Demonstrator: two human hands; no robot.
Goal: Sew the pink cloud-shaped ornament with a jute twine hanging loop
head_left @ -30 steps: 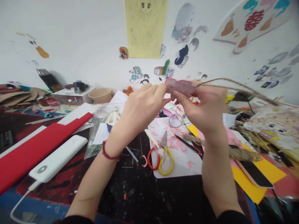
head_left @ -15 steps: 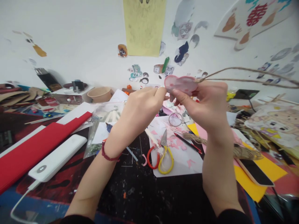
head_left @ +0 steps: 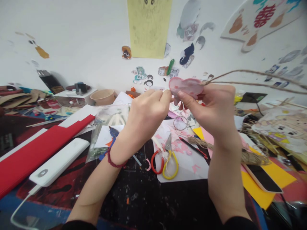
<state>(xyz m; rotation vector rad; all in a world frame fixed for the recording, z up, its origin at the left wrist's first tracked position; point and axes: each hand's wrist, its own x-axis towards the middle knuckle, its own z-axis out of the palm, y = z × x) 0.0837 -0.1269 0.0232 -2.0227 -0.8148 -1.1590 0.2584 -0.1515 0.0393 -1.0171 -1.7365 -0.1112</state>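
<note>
A pink-edged, pale cutout (head_left: 184,87) with wavy outline and pink spots is pinched by my right hand (head_left: 211,105), thumb on its near face. Loops of brown twine (head_left: 249,72) run from its right end out of view to the right. My left hand (head_left: 151,111), closed, is at the cutout's left edge; its fingertips are turned away, so what they hold is hidden. A thin clear ring (head_left: 180,123) shows below the hands. Scissors (head_left: 166,159) with one red and one yellow handle lie partly open on white paper (head_left: 187,169) among pink scraps.
On the left are a white power bank (head_left: 59,163) with a cable and folded red card (head_left: 45,147). A red-and-black pencil (head_left: 193,147), twine bundle (head_left: 254,157), yellow paper (head_left: 256,193) and phone (head_left: 262,177) lie right. A tan bowl (head_left: 103,96) stands behind.
The left hand and wrist have shifted slightly to the right and turned a little. The right hand and cutout stay almost in place.
</note>
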